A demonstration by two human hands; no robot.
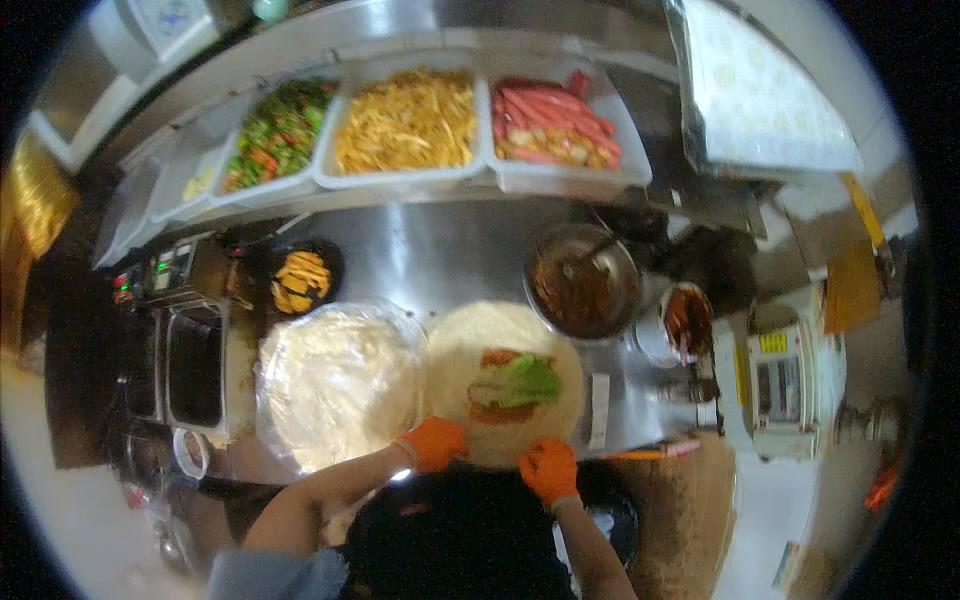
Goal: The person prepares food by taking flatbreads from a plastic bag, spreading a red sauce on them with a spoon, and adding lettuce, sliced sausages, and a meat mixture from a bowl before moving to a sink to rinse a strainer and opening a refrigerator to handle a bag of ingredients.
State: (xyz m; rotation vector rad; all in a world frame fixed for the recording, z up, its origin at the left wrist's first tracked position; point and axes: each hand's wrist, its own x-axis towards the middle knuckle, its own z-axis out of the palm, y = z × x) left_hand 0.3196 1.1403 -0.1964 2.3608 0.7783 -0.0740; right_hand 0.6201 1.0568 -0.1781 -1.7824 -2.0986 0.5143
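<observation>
A round flatbread [457,337] lies flat before me, with a green lettuce leaf [536,379] and reddish-brown filling [502,413] on its middle. Both my hands wear orange gloves. At the flatbread's near left edge is my left hand [439,444], beside the clear plastic wrap over a pale round stack [341,382]. My right hand [550,471] has curled fingers on the near right edge. Fingertips of both hands meet the rim; the glove backs partly hide how firmly they pinch it.
Behind stand plastic tubs of chopped vegetables [274,135], yellow shreds [409,124] and pink sausages [551,112]. A metal bowl of brown sauce [581,281] with a utensil sits back right, near a container of red sauce [686,322]. A black bowl of yellow pieces [301,280] stands back left.
</observation>
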